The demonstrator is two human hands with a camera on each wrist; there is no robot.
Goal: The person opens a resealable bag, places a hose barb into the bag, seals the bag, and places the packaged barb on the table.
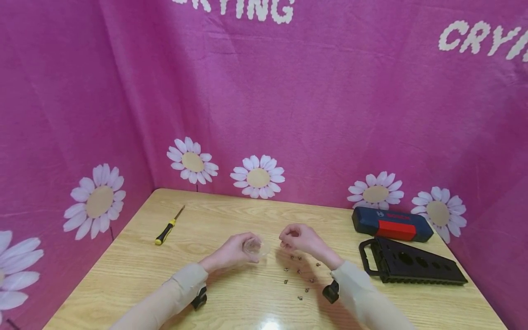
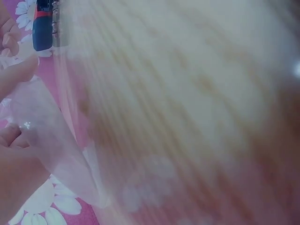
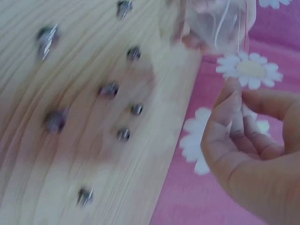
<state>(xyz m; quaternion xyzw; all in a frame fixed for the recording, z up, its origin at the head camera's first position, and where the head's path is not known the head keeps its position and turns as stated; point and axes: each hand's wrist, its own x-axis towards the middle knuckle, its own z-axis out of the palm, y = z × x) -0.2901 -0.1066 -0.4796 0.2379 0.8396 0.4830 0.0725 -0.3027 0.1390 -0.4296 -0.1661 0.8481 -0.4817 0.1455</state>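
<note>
My left hand [image 1: 233,251] holds a clear plastic zip bag [image 1: 260,248] above the middle of the table, its thumb and fingers curled round the near side. The bag shows close up in the left wrist view, where a small bright glint sits near the fingers. To its right, apart from the bag, my right hand [image 1: 303,239] hovers with thumb and forefinger tips together. Nothing shows between those fingertips in the right wrist view. Below that hand, several small metal fasteners [image 3: 108,89] lie scattered on the table; their exact kind is blurred.
A yellow-and-black screwdriver [image 1: 166,232] lies at the table's left. On the right are a blue-and-red Bosch case [image 1: 392,224] and a black holder [image 1: 416,261] with round holes and a handle. A pink cloth with daisies [image 1: 264,114] hangs behind the wooden table [image 1: 231,302].
</note>
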